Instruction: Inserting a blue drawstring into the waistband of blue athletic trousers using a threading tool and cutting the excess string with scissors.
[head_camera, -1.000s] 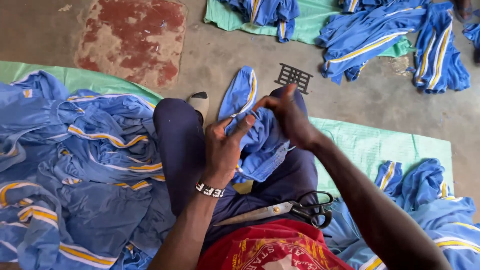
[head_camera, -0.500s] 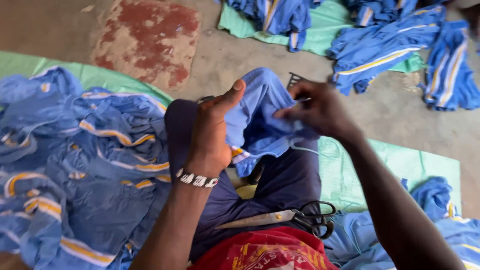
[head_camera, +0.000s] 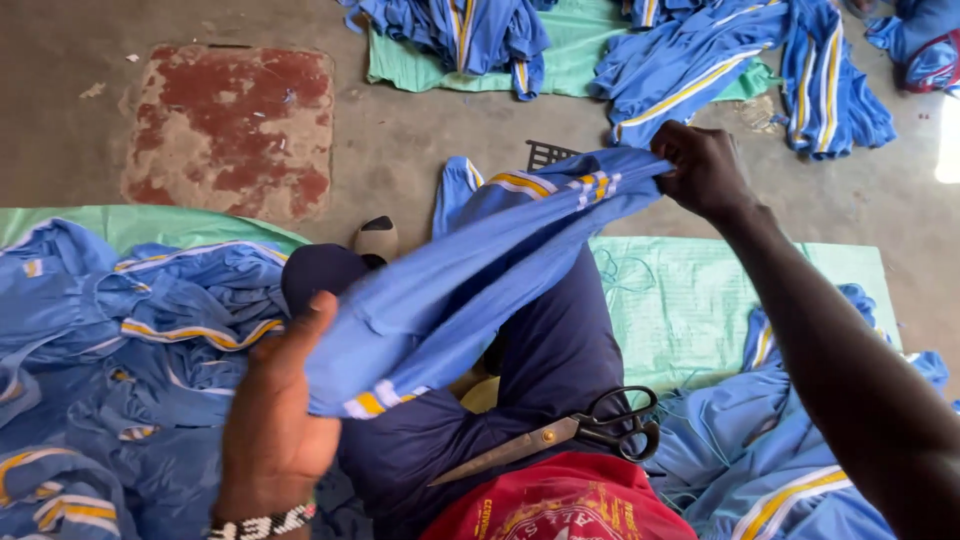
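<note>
I hold a light blue garment (head_camera: 470, 280) with yellow and white stripes stretched across my lap. My left hand (head_camera: 275, 420) grips its lower end near my left knee. My right hand (head_camera: 700, 165) pinches its far end, raised out in front. A pair of black-handled scissors (head_camera: 570, 432) rests on my dark blue trousers, close to my red shirt. A beaded band circles my left wrist.
A heap of the same blue striped garments (head_camera: 120, 340) lies on green sheeting at my left, another pile (head_camera: 780, 470) at my right. More garments (head_camera: 700, 60) lie on green cloth across the concrete floor. A red worn patch (head_camera: 230, 120) marks the floor.
My hands have drawn apart: the left dropped toward me with one end, the right moved out and away, so the bunched garment is now pulled long.
</note>
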